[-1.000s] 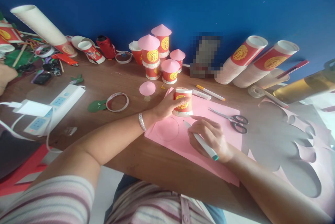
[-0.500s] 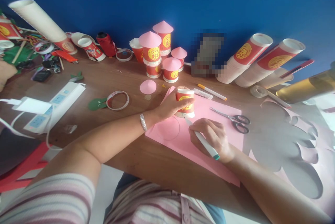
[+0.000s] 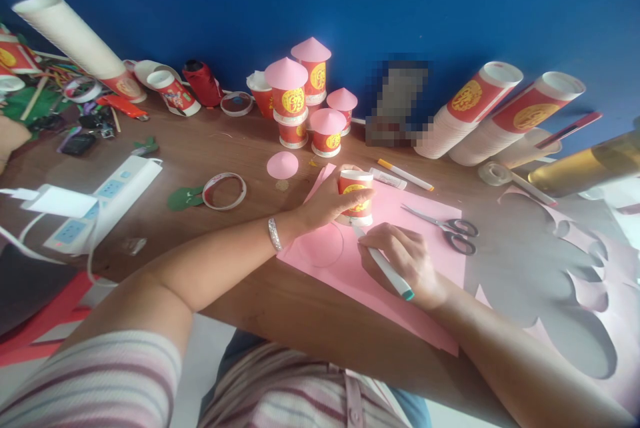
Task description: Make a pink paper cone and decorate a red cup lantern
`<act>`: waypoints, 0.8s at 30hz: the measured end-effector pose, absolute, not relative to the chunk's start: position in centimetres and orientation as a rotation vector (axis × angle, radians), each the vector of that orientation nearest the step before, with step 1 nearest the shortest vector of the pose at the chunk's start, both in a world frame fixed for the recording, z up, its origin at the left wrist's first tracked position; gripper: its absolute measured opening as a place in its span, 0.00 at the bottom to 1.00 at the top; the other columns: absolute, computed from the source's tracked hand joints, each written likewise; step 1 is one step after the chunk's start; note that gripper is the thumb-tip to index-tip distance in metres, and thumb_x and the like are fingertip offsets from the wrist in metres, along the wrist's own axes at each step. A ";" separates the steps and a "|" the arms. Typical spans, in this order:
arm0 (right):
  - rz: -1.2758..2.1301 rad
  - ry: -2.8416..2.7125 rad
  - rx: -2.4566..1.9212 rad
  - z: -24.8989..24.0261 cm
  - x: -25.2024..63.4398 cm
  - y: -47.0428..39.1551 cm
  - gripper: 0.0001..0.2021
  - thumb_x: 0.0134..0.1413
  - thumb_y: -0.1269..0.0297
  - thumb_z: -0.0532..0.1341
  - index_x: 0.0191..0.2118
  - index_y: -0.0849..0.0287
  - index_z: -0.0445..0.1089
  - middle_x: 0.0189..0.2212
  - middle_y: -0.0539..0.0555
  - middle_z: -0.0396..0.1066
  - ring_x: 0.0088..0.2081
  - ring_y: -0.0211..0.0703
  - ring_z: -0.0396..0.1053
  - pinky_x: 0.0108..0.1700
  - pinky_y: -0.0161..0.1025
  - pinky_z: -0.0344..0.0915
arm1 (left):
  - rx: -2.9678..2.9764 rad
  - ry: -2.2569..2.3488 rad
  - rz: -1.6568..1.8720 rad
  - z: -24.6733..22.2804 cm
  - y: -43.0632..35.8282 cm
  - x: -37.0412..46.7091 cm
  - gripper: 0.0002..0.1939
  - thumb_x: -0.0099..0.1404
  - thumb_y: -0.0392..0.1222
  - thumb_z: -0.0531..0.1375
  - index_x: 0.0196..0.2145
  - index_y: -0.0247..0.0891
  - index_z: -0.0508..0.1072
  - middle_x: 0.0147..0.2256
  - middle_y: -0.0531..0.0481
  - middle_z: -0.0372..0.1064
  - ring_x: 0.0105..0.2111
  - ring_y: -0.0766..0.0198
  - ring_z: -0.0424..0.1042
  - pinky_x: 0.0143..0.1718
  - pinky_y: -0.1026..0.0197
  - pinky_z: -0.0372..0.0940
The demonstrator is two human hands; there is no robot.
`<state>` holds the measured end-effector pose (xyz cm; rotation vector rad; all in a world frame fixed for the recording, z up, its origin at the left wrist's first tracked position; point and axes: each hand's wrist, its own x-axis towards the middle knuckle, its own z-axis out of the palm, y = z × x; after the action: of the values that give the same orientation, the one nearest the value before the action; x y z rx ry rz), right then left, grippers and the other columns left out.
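Note:
My left hand (image 3: pixel 330 200) is wrapped round a short red paper cup (image 3: pixel 356 181) with a yellow emblem, close over the pink paper (image 3: pixel 425 268). In my right hand (image 3: pixel 403 258) is a white marker (image 3: pixel 393 275) with a green end, its tip pointing at the foot of the cup. Whether the tip touches the cup or the paper I cannot tell. A drawn circle (image 3: pixel 323 247) shows on the paper, left of the marker. Black-handled scissors (image 3: pixel 445 226) lie partly open on the sheet, right of the cup.
Cups with pink cone tops (image 3: pixel 286 75) stand near the blue wall. Stacked paper cups (image 3: pixel 460 108) are at the back right, by a tape roll (image 3: pixel 495 173). Cut paper scraps (image 3: pixel 590 295) lie right; a white power strip (image 3: pixel 110 198) lies left. An orange pen (image 3: pixel 405 175) lies behind the cup.
The marker's green end has shifted slightly left and up with my right hand. My left hand still holds the cup in nearly the same place.

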<state>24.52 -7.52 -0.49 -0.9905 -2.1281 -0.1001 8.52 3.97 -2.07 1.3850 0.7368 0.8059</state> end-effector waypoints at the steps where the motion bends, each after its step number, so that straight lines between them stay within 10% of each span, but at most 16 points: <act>1: -0.103 -2.130 -0.990 -0.5 24.5 -7.5 0.10 0.59 0.79 0.60 0.41 0.57 0.64 0.28 0.48 0.68 0.24 0.34 0.63 0.26 0.34 0.59 | 1.388 0.739 0.804 -2.1 4.0 8.5 0.24 0.61 0.54 0.69 0.47 0.38 0.67 0.40 0.49 0.72 0.40 0.62 0.73 0.42 0.58 0.68; 24: -0.077 -2.101 -0.947 -0.1 24.6 -7.7 0.11 0.56 0.81 0.60 0.39 0.57 0.64 0.26 0.47 0.65 0.24 0.34 0.62 0.26 0.34 0.61 | 1.452 0.747 0.811 -1.7 3.9 8.5 0.20 0.64 0.56 0.65 0.44 0.39 0.69 0.38 0.49 0.71 0.42 0.61 0.73 0.47 0.56 0.68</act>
<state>24.63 -7.65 -0.09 -0.9473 -2.1010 -0.0767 8.48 3.86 -1.74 1.4518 0.7472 0.8110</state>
